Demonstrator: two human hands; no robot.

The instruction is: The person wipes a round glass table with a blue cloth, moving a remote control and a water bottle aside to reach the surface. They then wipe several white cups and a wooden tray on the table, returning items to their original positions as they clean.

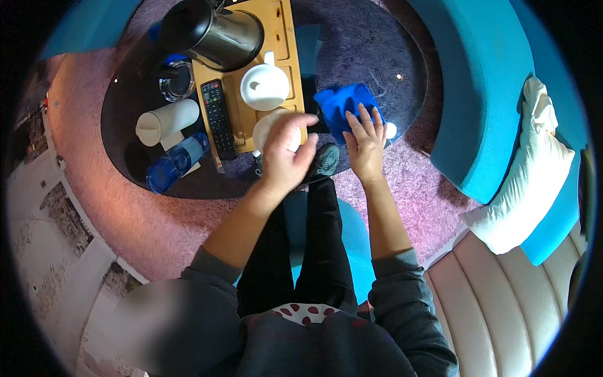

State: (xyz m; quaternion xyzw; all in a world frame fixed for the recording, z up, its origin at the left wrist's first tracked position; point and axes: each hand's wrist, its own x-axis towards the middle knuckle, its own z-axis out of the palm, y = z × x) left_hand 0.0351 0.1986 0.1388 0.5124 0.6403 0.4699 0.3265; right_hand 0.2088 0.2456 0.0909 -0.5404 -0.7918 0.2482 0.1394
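Observation:
My right hand (367, 143) lies flat on a bright blue cloth (342, 108), fingers stretched out over it on the dark glass table (370, 44). Touching the table's edge beside that hand is a small white round thing (391, 131); its kind is unclear. My left hand (286, 154) is held with thumb and fingers apart, nothing in its grasp. It partly covers a white cup (264, 131) at the near end of a wooden tray (286, 38). Whether it touches the cup I cannot tell. Another white cup (264, 88) stands just beyond.
A dark kettle (232, 38) and a black remote control (217, 119) rest on the tray. Left of it are a glass ashtray (177, 81), a white cylindrical container (166, 121) and a blue plastic bottle (178, 163). A curved teal sofa (474, 94) with a white pillow (531, 169) stands right.

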